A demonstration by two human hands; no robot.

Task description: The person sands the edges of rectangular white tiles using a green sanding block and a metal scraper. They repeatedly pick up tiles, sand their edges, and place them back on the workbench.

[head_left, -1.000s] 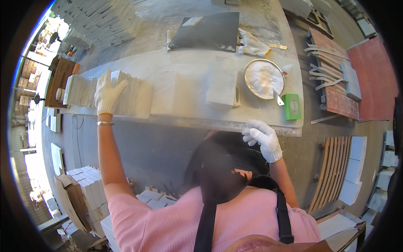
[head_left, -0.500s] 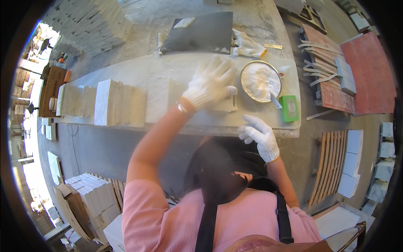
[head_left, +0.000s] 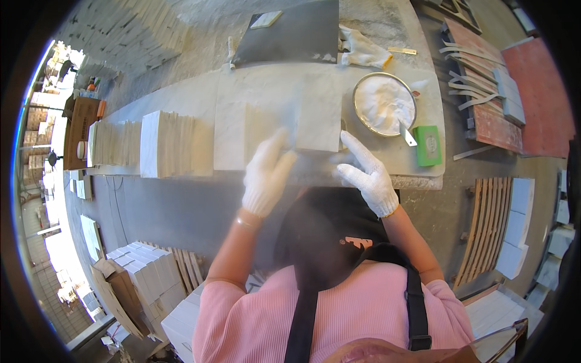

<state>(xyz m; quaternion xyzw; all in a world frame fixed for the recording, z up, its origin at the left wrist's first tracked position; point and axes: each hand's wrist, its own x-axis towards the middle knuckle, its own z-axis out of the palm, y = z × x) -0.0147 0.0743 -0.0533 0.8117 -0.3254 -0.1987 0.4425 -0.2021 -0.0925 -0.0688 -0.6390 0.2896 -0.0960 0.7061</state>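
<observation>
A pale square tile (head_left: pixel 319 115) lies flat near the front of the worktable. My left hand (head_left: pixel 264 175), in a white knitted glove, is by the table's front edge, left of the tile's near corner. Its fingers are stretched and thumb apart, slightly blurred, holding nothing visible. At the tile's near right corner is my right hand (head_left: pixel 366 175), also gloved, with thumb and forefinger spread; whether a fingertip touches the tile I cannot tell. Beyond it stands a round bowl (head_left: pixel 384 104) of white powder or paste with a scraper (head_left: pixel 407 133) in it. A green box (head_left: pixel 428 146) sits beside the bowl.
Upright tiles (head_left: pixel 160 145) stand in rows at the left of the table. At its back lie a dark sheet (head_left: pixel 287 36) and a spare glove (head_left: pixel 363 48). Pallets (head_left: pixel 478 233) and a rack with pale strips (head_left: pixel 478 85) are on the right; boxed stacks (head_left: pixel 142 260) are lower left.
My left hand has drawn back from above the tile toward the table's front edge. My right hand has turned its fingers toward the tile's near corner. The view has shifted slightly.
</observation>
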